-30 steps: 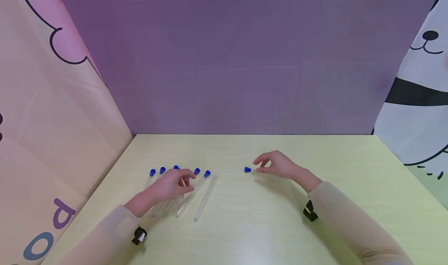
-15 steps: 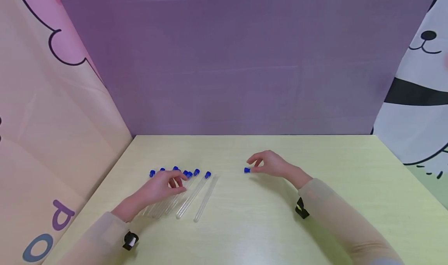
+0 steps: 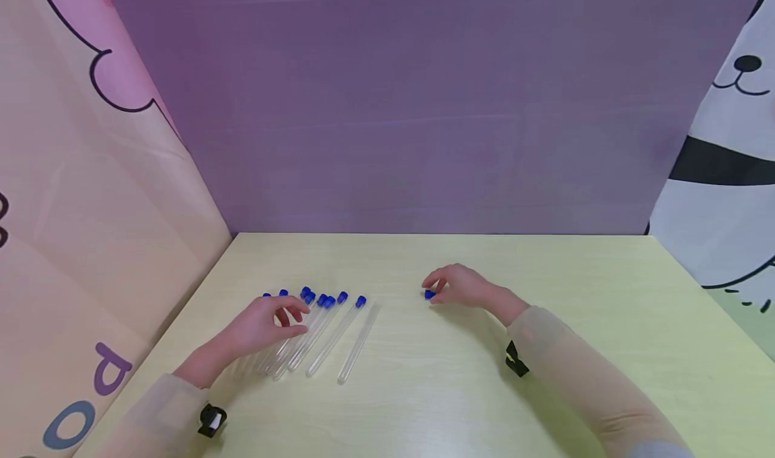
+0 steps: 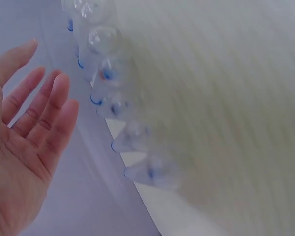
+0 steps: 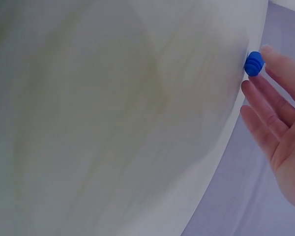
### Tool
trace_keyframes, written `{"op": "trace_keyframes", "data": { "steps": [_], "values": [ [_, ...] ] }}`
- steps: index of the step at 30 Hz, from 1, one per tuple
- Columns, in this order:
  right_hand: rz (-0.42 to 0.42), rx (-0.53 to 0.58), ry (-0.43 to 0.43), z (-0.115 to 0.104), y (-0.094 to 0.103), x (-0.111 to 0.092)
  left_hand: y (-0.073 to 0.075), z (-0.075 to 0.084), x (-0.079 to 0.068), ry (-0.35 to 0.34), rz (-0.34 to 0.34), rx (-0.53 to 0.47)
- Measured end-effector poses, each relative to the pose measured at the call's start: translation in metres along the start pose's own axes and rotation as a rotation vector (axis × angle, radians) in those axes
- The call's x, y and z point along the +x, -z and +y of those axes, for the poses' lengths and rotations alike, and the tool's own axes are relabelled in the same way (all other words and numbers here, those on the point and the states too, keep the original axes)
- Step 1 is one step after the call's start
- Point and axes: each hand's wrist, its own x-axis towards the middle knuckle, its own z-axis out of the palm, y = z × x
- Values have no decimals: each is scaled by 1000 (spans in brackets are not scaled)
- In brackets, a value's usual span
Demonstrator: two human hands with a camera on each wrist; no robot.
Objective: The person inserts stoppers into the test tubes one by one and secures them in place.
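On the table lies a row of clear test tubes, most with blue stoppers (image 3: 360,302); their rounded ends show in the left wrist view. My left hand (image 3: 266,327) hovers over the left part of that row, fingers loosely bent and holding nothing. It partly hides several tubes. At the row's right end, one uncapped test tube (image 3: 358,345) lies apart. Further right, a loose blue stopper (image 3: 429,294) lies on the table. My right hand (image 3: 463,286) has its thumb and forefinger at this ribbed stopper (image 5: 254,64), pinching it at the tips.
The light wooden table (image 3: 436,391) runs back to a purple cloth backdrop (image 3: 387,108). Printed cloths hang at the left (image 3: 72,209) and right (image 3: 720,196) sides. Each wrist carries a small black camera strap.
My left hand has drawn back leftward, uncovering more tubes and stoppers. My right hand has moved left to the loose stopper, and its fingers have come round it.
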Motion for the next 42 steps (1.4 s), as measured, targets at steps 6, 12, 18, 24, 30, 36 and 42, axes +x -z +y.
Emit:
{"op": "trace_keyframes", "data": {
  "steps": [6,12,18,24,30,36,42],
  "values": [
    [-7,-30,17,3,-4,2,3,-6,-2,-6,-13,-23],
    [-7,-60,33,4,-7,3,5,-6,-1,-20,-9,-35],
    [-6,-85,53,3,-5,1,5,1,5,-7,-20,-41],
    [11,-83,51,-1,-2,-5,2,9,13,-27,-32,-10],
    [15,-62,70,-10,5,-12,-1,15,20,-74,-48,-12],
    [17,-35,109,-13,8,-20,-2,22,24,-88,-63,-23],
    [41,31,85,-10,11,-28,-6,22,29,-99,-76,-36]
  ]
}}
